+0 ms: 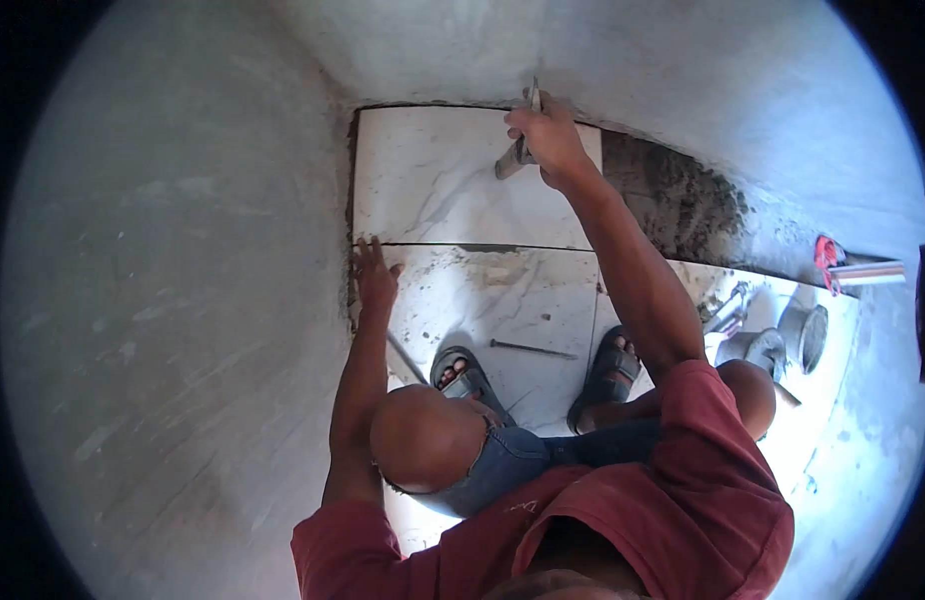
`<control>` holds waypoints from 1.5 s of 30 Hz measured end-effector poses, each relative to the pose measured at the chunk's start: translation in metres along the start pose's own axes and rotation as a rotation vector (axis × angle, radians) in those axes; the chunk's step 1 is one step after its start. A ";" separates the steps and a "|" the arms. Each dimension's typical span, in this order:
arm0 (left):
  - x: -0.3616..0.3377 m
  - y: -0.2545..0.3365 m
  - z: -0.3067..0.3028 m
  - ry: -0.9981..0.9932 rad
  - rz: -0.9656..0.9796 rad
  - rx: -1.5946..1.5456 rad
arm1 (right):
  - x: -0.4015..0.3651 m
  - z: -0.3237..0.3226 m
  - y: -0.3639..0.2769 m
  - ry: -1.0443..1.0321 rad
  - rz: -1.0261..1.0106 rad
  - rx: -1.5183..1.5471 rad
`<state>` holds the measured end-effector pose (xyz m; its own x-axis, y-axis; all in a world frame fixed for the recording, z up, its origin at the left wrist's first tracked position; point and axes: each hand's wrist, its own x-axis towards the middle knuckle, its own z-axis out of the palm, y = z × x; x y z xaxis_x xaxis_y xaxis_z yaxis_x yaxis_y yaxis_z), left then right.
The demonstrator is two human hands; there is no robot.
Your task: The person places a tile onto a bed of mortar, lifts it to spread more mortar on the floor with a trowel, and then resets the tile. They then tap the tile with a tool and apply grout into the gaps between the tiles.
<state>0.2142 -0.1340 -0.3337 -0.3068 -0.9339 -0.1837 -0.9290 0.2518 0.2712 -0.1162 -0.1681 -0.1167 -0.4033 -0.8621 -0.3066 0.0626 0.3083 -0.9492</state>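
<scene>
Grip of the right hand (551,138): fingers curled closely round a hand tool (513,160), its thick end pointing down toward the far tile (433,180) and its slim end raised toward the wall (633,50). Exact type of tool cannot be confirmed from where I stand; nor can I tell whether the thick end touches the tile or is just above it.

Left hand (377,278) holds nothing that I can see. Its fingers are spread at the left end of the joint between the far tile and the near tile (463,300), close by the side wall (203,280).

The far tile lies flat in the corner, with a dark gap along its left and far edges. To its right is a strip of rough, untiled bed (673,195). A thin rod (533,349) lies on the near tile between the person's feet.

Step in hand, in my judgement: seating the far tile by tapping. The next move calls for short, even blows with the thick end, level checked against the near tile, and the left fingertips kept clear of the joint.
</scene>
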 end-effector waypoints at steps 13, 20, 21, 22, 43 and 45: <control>-0.007 0.011 -0.017 -0.071 -0.017 0.109 | -0.020 -0.070 0.003 0.096 -0.059 0.140; -0.006 0.021 -0.031 -0.155 -0.068 0.122 | -0.032 -0.072 0.004 0.163 -0.099 -0.005; -0.008 0.017 -0.029 -0.152 -0.059 0.128 | -0.034 -0.074 0.003 0.207 -0.054 -0.178; -0.008 0.016 -0.026 -0.124 -0.047 0.113 | -0.035 -0.076 0.001 0.214 -0.068 -0.177; -0.004 -0.001 0.006 -0.013 -0.033 0.049 | -0.016 -0.004 0.001 0.105 -0.091 0.252; -0.008 0.003 0.000 -0.055 -0.063 0.075 | -0.006 0.015 0.000 0.012 0.003 -0.006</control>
<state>0.2142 -0.1256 -0.3313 -0.2564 -0.9336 -0.2504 -0.9590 0.2133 0.1866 -0.0997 -0.1692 -0.1159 -0.4145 -0.8562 -0.3086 0.0583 0.3134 -0.9478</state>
